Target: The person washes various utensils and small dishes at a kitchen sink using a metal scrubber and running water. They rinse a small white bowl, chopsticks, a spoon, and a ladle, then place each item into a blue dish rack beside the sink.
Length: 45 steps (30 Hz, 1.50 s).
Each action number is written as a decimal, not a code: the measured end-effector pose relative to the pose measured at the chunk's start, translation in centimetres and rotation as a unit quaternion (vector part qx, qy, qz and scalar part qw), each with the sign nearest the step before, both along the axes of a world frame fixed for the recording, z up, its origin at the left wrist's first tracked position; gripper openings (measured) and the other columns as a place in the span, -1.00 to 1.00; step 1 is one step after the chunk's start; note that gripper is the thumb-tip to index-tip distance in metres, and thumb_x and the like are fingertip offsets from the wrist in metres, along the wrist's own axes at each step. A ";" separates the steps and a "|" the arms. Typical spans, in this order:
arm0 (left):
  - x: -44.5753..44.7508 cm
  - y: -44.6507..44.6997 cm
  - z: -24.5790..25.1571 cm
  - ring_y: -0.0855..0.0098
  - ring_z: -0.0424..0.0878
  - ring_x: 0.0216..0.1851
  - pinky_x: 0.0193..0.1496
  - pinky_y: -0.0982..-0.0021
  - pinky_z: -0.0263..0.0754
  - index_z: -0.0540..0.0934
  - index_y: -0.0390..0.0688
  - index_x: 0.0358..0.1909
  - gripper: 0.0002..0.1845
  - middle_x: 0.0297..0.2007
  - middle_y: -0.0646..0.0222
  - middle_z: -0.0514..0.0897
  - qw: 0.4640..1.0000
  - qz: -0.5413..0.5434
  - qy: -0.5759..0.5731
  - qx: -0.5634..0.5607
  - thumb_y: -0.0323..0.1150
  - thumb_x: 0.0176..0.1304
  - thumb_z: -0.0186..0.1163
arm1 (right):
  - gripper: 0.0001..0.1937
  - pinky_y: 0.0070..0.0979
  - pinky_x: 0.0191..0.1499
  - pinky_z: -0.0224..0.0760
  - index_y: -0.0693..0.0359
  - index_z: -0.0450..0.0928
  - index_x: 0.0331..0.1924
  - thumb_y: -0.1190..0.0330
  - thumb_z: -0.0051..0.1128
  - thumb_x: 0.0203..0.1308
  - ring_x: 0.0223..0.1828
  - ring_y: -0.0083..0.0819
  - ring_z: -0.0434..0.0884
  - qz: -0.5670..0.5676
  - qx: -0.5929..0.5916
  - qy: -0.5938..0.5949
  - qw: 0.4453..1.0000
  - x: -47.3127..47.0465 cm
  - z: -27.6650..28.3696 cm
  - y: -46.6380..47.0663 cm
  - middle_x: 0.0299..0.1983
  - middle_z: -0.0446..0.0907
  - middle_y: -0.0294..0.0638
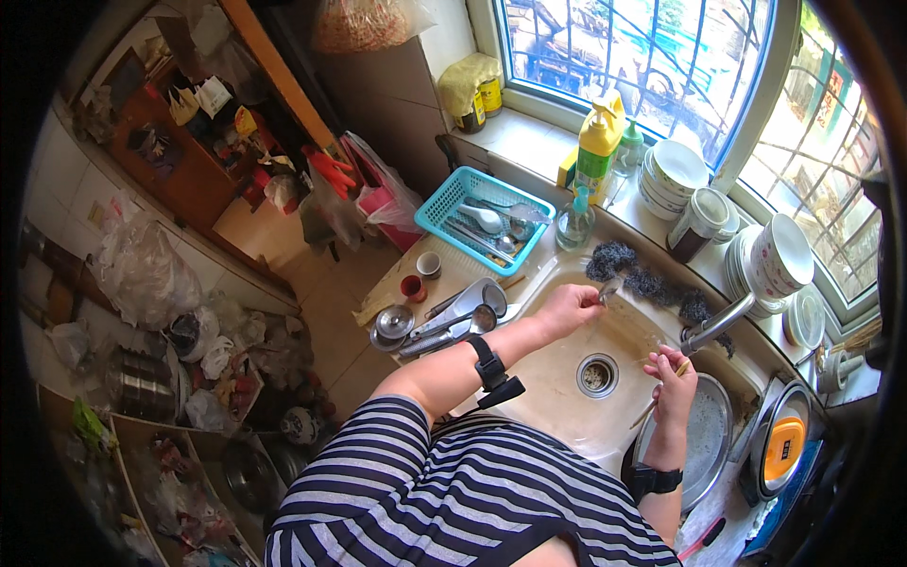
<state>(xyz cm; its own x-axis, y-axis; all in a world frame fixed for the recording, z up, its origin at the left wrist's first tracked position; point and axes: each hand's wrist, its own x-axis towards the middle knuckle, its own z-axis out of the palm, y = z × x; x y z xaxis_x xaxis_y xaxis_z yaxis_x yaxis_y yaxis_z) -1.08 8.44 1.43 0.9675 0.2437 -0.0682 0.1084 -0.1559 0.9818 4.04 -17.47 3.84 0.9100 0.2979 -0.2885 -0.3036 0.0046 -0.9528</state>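
My left hand (575,310) is closed on a small metal utensil (610,287), perhaps a spoon, over the far left part of the sink (545,375). Near the faucet (719,322), my right hand (669,383) grips a thin wooden stick (643,414), perhaps a chopstick. Dark scouring pads (611,261) lie along the sink's back ledge. A turquoise plastic basket (443,186) left of the sink holds a white spoon (484,217) and other utensils. Ladles (483,319) and a cleaver-like blade lie on the counter nearer me.
A round metal tray (698,439) stands at the sink's right side. Stacked bowls (679,166), a lidded jar (698,223) and a yellow-green pump bottle (596,152) line the windowsill. A clear soap bottle (572,225) is behind the sink. Two small cups (428,264) stand on the left counter.
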 end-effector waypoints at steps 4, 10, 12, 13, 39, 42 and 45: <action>-0.5 2.8 3.8 0.68 0.49 -0.40 -0.31 0.54 0.43 0.66 -0.24 -0.26 -0.88 -0.43 0.41 0.67 0.982 0.073 -0.140 0.106 -0.41 0.21 0.29 | -0.77 -0.81 -0.74 0.18 0.32 0.48 -0.04 0.43 0.12 0.26 -0.41 -0.53 0.68 0.001 -0.013 0.000 1.000 0.0 -0.1 -0.1 -0.25 0.66 -0.15; -1.3 11.6 9.0 0.38 0.60 -0.43 -0.31 0.39 0.49 0.66 -0.17 -0.34 -0.90 -0.43 0.32 0.67 0.866 0.170 -0.221 0.415 -0.38 0.13 0.32 | -0.77 -0.80 -0.74 0.19 0.32 0.48 -0.04 0.43 0.11 0.26 -0.43 -0.54 0.68 0.006 -0.007 0.014 1.000 -0.2 -0.8 -0.7 -0.25 0.66 -0.14; -1.7 14.8 9.1 0.30 0.60 -0.38 -0.30 0.32 0.50 0.64 -0.12 -0.41 -0.91 -0.43 0.36 0.65 0.786 0.149 -0.225 0.556 -0.35 0.09 0.32 | -0.77 -0.80 -0.74 0.19 0.32 0.48 -0.04 0.43 0.11 0.26 -0.43 -0.54 0.68 0.010 -0.009 0.011 1.000 -0.3 -1.2 -0.8 -0.25 0.66 -0.14; -1.9 16.2 8.8 0.29 0.60 -0.35 -0.29 0.31 0.50 0.63 -0.10 -0.43 -0.92 -0.43 0.39 0.64 0.752 0.135 -0.211 0.609 -0.35 0.07 0.31 | -0.77 -0.80 -0.74 0.20 0.32 0.48 -0.04 0.43 0.11 0.26 -0.43 -0.54 0.67 0.008 -0.020 0.016 1.000 -0.4 -1.4 -0.8 -0.25 0.66 -0.13; -0.6 23.4 0.1 0.17 0.70 -0.20 -0.18 0.23 0.62 0.67 -0.19 -0.35 -0.83 -0.27 0.16 0.70 0.686 -0.104 0.143 0.706 -0.50 0.14 0.07 | -0.79 -0.79 -0.73 0.18 0.28 0.48 -0.07 0.40 0.12 0.26 -0.44 -0.54 0.66 -0.006 -0.038 0.038 0.999 -1.6 -2.7 -2.0 -0.28 0.65 -0.17; -0.7 23.6 -0.3 0.17 0.69 -0.21 -0.18 0.23 0.61 0.67 -0.18 -0.36 -0.83 -0.28 0.16 0.70 0.694 -0.099 0.131 0.701 -0.49 0.14 0.08 | -0.78 -0.79 -0.73 0.19 0.27 0.47 -0.06 0.40 0.13 0.27 -0.44 -0.54 0.67 -0.004 -0.037 0.041 0.998 -1.6 -2.9 -1.9 -0.29 0.65 -0.17; -0.7 24.0 -0.7 0.17 0.69 -0.22 -0.18 0.22 0.61 0.67 -0.16 -0.37 -0.84 -0.29 0.18 0.70 0.706 -0.094 0.113 0.692 -0.48 0.13 0.08 | -0.78 -0.79 -0.74 0.19 0.26 0.47 -0.06 0.39 0.14 0.27 -0.44 -0.54 0.67 0.000 -0.035 0.045 0.998 -1.6 -3.1 -1.9 -0.29 0.65 -0.18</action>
